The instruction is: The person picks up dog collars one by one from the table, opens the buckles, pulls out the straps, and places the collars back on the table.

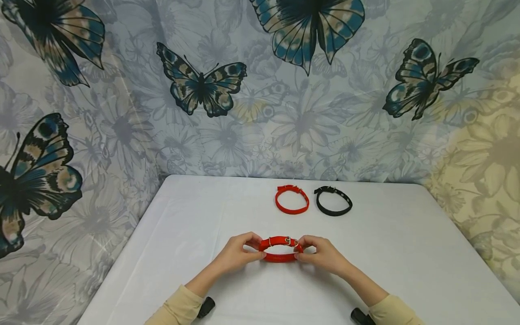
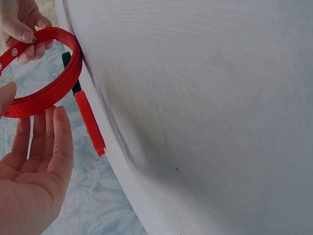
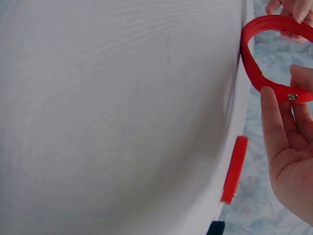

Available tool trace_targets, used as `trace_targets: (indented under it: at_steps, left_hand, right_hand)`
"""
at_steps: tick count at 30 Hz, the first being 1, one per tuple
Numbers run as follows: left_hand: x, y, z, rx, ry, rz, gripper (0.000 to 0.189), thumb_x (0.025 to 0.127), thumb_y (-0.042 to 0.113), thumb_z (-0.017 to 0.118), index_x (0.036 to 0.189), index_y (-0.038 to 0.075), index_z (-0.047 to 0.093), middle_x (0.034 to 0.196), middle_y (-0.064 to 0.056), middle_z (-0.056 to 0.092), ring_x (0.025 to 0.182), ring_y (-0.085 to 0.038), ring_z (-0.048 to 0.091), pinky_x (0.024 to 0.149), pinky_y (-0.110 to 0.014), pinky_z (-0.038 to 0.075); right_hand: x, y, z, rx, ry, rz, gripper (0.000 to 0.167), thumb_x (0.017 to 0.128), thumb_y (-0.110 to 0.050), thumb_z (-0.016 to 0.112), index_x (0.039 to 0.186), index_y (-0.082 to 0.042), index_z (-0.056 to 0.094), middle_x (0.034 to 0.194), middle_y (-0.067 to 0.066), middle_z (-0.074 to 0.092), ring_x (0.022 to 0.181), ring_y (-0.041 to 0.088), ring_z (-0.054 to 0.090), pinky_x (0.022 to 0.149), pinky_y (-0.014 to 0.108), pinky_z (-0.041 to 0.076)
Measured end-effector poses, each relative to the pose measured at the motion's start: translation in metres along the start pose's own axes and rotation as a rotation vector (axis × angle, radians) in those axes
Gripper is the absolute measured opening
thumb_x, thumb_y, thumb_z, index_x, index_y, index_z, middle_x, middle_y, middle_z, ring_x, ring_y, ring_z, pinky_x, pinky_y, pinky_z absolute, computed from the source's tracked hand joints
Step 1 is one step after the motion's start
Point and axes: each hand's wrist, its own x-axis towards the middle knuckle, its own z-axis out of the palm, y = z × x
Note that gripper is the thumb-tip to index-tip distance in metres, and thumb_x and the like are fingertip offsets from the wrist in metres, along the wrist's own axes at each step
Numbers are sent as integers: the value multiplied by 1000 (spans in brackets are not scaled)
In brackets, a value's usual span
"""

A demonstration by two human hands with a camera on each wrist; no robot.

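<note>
A red pet collar [image 1: 280,257], buckled into a loop, is held between both hands close over the front of the table. My left hand [image 1: 239,253] pinches its left end between thumb and fingers. On the opposite end, my right hand [image 1: 322,255] pinches the band the same way. The metal buckle and a ring show on the collar's far side in the head view. Metal-rimmed holes line part of the red collar [image 2: 63,83] in the left wrist view. The right wrist view shows the fingers of the right hand [image 3: 293,161] under the band by one metal eyelet.
Farther back on the white table [image 1: 203,212] lie a second red collar [image 1: 291,211] and, to its right, a black collar [image 1: 334,213], both looped. Butterfly-patterned cloth [image 1: 260,135] hangs behind and beside the table. Dark wrist devices [image 1: 206,307] show at both sleeves.
</note>
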Motion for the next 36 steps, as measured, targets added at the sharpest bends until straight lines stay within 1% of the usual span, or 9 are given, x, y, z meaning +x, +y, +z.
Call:
trace_targets:
  at_steps: [4,10,15,19,25,31,36]
  left_hand:
    - [0,1,0,5,-3,-3,22,86,18,76,105,10,67,97,3,68,93,-14,64,78,-22,54]
    - [1,-1,0,4,-3,-8,22,86,18,75,105,10,67,97,3,68,94,-15,64,78,-23,54]
    - [0,-1,-1,-8,-4,-15,22,86,17,75,105,10,67,97,4,68,93,-14,64,78,-23,54]
    - [1,-1,-1,-3,0,-14,22,86,18,75,105,10,67,97,3,68,93,-14,64,77,-23,54]
    - [1,-1,-1,3,9,-12,22,86,20,75,105,10,67,97,3,68,93,-14,64,78,-23,54]
    - [2,-1,-1,-7,14,-11,24,86,19,76,105,10,67,97,2,68,94,-15,64,79,-24,55]
    - [3,2,-1,-70,24,-29,25,84,18,78,106,12,66,100,1,67,90,-17,67,79,-25,55]
  right_hand:
    - [0,-1,-1,2,14,-13,10,87,-22,74,93,-20,66,93,-8,65,96,19,58,81,42,49]
    - [0,-5,-3,0,30,-4,14,87,-23,75,97,-19,67,94,-6,66,94,16,59,78,33,53]
    - [0,-8,-4,38,54,2,17,86,-24,76,99,-16,68,95,-2,67,93,15,60,76,28,55]
    - [1,-11,-4,79,67,-6,20,86,-22,76,100,-11,68,96,0,66,94,18,60,76,27,55]
    - [1,-12,-4,112,79,11,18,86,-19,76,101,-12,68,95,-1,66,94,19,60,75,26,55]
    - [2,-12,-4,91,66,21,18,86,-19,76,100,-12,68,93,-3,66,94,18,60,75,26,54]
    - [4,-11,-3,59,56,23,19,86,-21,76,99,-10,68,92,-3,65,94,20,60,75,27,54]
